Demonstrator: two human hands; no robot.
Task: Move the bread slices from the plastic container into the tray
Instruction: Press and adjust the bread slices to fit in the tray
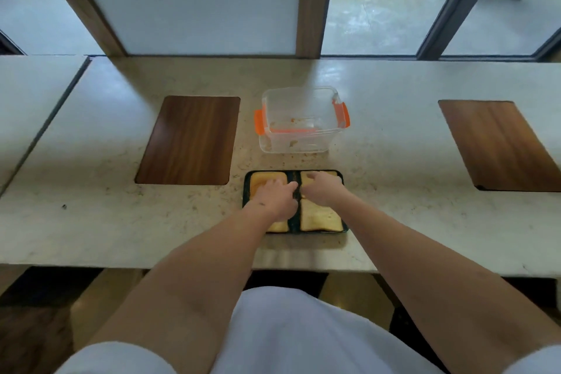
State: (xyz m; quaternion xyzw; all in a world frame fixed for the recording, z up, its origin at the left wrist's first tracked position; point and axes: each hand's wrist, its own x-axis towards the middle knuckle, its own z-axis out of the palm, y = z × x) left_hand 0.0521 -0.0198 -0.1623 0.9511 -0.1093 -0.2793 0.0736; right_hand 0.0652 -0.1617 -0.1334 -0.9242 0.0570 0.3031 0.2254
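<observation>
A dark tray [246,191] lies near the counter's front edge with several bread slices in it, one plainly visible at the near right [320,218]. My left hand [274,196] rests palm down on the slices in the tray's left half, fingers spread. My right hand [321,188] lies on the far right slice [334,174], fingers curled downward. Behind the tray stands the clear plastic container [299,120] with orange clips; only crumbs show inside it.
Two wooden inlay panels sit in the pale stone counter, one at the left [189,140] and one at the far right [501,146]. Crumbs lie between container and tray. Windows and wooden posts rise behind the counter.
</observation>
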